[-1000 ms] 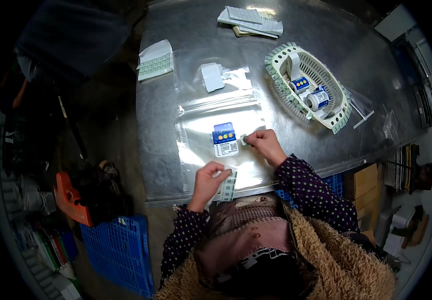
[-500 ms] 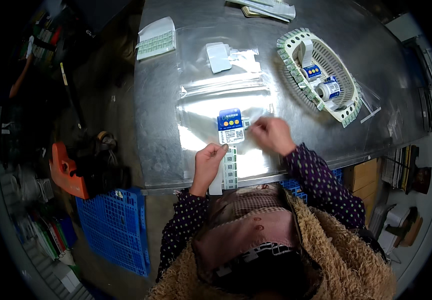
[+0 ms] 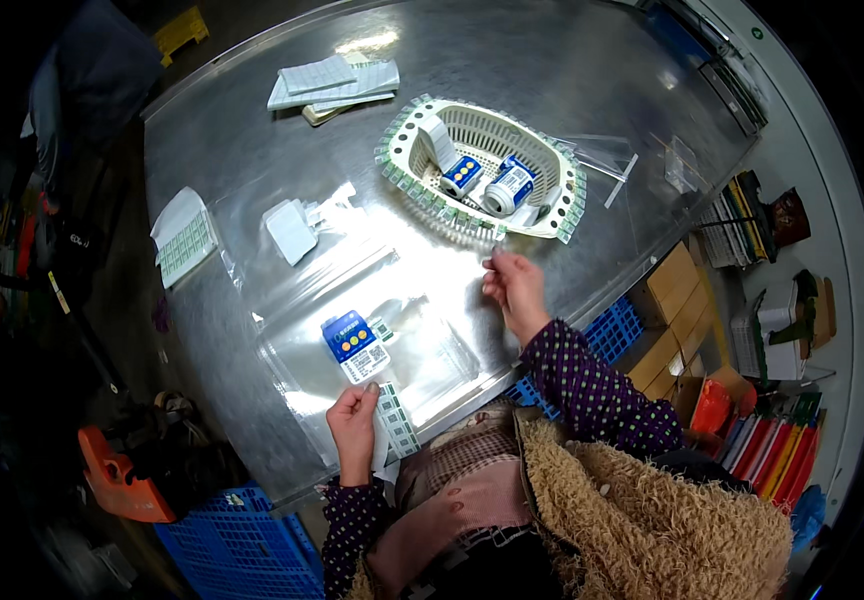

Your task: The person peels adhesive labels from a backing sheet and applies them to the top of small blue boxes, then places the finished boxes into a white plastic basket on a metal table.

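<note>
My left hand (image 3: 354, 425) is closed in a pinch on a strip of small green-and-white stickers (image 3: 398, 420) near the table's front edge. Just above its fingertips, a blue-and-white label (image 3: 355, 345) lies on clear plastic film, a small green sticker (image 3: 382, 329) at its right side. My right hand (image 3: 517, 290) has its fingers curled together below the near rim of a cream plastic basket (image 3: 437, 207); whatever they pinch is too small to make out. Small green stickers line the basket's rim. Inside it are a roll of blue-and-white labels (image 3: 461, 175) and another roll (image 3: 509, 186).
A sticker sheet (image 3: 186, 243) and white cards (image 3: 290, 232) lie on the metal table (image 3: 242, 140). A stack of papers (image 3: 337, 84) rests farther back. Clear plastic bags (image 3: 607, 160) lie right of the basket. Cardboard boxes (image 3: 674, 300) stand beyond the right edge.
My view has turned toward the right. My right hand has moved away from the label to the basket's near rim. The left hand keeps its pinch on the sticker strip.
</note>
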{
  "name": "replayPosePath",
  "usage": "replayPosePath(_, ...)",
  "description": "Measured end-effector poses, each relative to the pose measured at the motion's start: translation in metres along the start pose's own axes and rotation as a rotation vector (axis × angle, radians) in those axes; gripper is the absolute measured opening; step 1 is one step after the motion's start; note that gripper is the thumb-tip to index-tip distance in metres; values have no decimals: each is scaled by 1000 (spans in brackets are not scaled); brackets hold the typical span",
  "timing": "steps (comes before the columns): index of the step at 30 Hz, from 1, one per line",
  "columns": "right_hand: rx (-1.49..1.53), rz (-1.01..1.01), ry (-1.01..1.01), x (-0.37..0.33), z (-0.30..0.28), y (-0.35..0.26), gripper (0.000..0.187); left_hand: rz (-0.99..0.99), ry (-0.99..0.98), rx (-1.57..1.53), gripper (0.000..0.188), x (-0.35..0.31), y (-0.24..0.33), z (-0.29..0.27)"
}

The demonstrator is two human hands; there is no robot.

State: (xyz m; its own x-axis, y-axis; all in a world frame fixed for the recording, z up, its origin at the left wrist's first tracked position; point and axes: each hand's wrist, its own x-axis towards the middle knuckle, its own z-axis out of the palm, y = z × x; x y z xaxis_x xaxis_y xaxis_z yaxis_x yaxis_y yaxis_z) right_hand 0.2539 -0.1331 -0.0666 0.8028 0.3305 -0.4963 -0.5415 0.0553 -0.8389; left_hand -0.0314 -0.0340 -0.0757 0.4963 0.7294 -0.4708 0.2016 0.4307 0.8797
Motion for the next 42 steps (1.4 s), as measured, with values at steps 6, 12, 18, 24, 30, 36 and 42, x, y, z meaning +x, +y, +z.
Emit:
replayPosePath(6,324,177,-100,39,0,-5,7,5,-13,7,16,1,-10,-5)
replayPosePath(12,367,452,-704,36,-32,-23,11,71,-35,38,10,-1,-15,-15)
replayPosePath(18,-1057,-383,-1051,-21,122,26,19,168,-41,23,9,-10,-34,-22)
replayPosePath(24,-1443,-441,-1277,-8,186,52,22,72,-31,-11,13,-11,-35,-18)
replayPosePath(30,-1467,-378,-1269,-4,197,63,21,97,-36,-44,15,-11,-33,-14)
replayPosePath(36,-1827,-896,-1013,-19,201,58,32,100,-36,66,13,-12,-30,-11)
replayPosePath(42,-1247,-1065,-1354,-58,91,54,27,-124,-22,-231,12,-23,3,-15)
